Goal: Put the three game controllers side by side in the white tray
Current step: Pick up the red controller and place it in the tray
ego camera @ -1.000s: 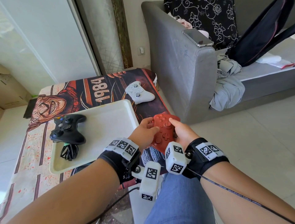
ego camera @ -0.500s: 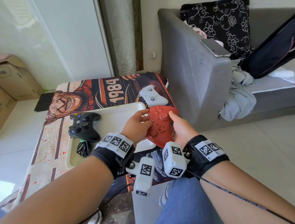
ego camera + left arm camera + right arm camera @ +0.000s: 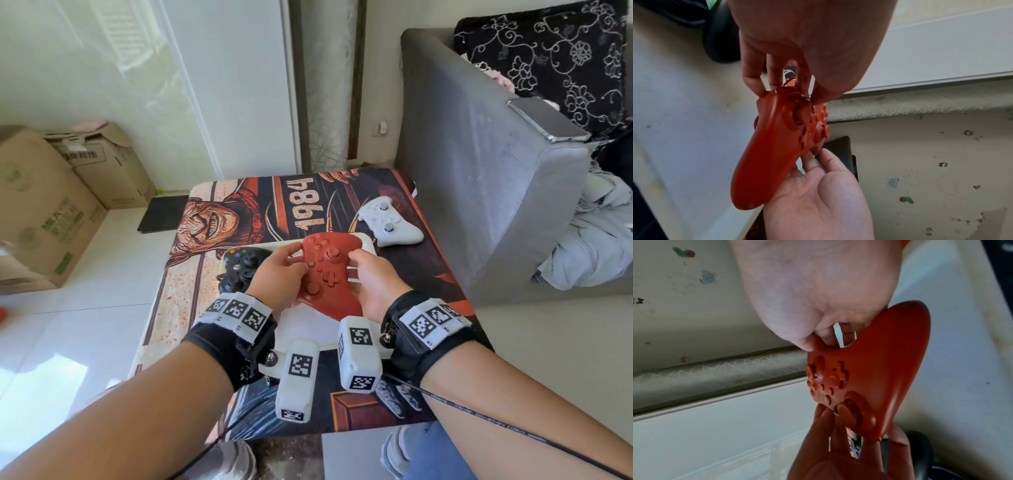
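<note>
Both hands hold the red controller [image 3: 328, 270] in the air over the white tray [image 3: 301, 330], face up. The left hand [image 3: 278, 278] pinches its left grip, thumb on top near the edge and fingers curled beneath; the right hand [image 3: 371, 281] does the same on the other side, thumb on the shoulder and fingers underneath. In the left wrist view the hold looks light, mostly fingertips [image 3: 754, 84] at one end, so a slip is the first risk: if one hand lets go before the controller rests on the tray floor, the heavier side could swing down and land crooked or clip the rim. Just left of the hands, the black controller [image 3: 239, 269] already lies in the tray; I cannot see its cable from here, but a cord trailing into the free space could catch under the red one and leave it tilted. Setting down too close could also nudge the black controller out of line. Farther out, the white controller [image 3: 388, 226] sits on the printed cloth [image 3: 308, 202] beyond the tray's far corner, so room must be left for it, or the three will not fit side by side.
</note>
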A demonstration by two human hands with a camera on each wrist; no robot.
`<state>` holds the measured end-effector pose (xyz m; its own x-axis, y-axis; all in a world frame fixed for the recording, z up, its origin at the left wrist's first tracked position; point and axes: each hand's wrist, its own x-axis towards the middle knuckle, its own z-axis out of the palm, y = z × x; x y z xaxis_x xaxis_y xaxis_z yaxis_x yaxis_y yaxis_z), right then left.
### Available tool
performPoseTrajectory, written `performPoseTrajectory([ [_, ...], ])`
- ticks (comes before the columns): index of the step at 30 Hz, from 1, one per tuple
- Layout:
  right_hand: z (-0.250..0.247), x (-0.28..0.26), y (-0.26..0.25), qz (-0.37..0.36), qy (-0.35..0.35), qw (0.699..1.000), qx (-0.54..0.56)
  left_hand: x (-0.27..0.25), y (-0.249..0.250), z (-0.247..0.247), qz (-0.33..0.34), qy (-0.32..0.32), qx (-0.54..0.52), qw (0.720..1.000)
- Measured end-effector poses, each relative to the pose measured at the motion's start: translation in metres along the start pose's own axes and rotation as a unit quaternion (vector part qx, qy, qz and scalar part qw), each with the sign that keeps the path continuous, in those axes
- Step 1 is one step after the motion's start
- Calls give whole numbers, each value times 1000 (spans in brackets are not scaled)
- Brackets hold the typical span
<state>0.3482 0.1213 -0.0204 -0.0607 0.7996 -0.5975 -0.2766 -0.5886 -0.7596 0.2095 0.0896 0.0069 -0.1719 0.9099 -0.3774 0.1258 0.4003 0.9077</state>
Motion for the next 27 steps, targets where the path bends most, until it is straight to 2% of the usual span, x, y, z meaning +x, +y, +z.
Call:
performPoseTrajectory([
  [6,22,17,5,19,2,999,-50,18,-4,-18,-30,11,17,999],
  [15,33,40,15,44,8,996,-74,35,-3,-28,-81,-31,7,996],
  [20,39,41,18,62,4,994,-92,38,-5,-30,-93,-45,46,994],
  [27,47,46,11,55,3,989,-137,46,-4,-33,-101,-13,47,994],
])
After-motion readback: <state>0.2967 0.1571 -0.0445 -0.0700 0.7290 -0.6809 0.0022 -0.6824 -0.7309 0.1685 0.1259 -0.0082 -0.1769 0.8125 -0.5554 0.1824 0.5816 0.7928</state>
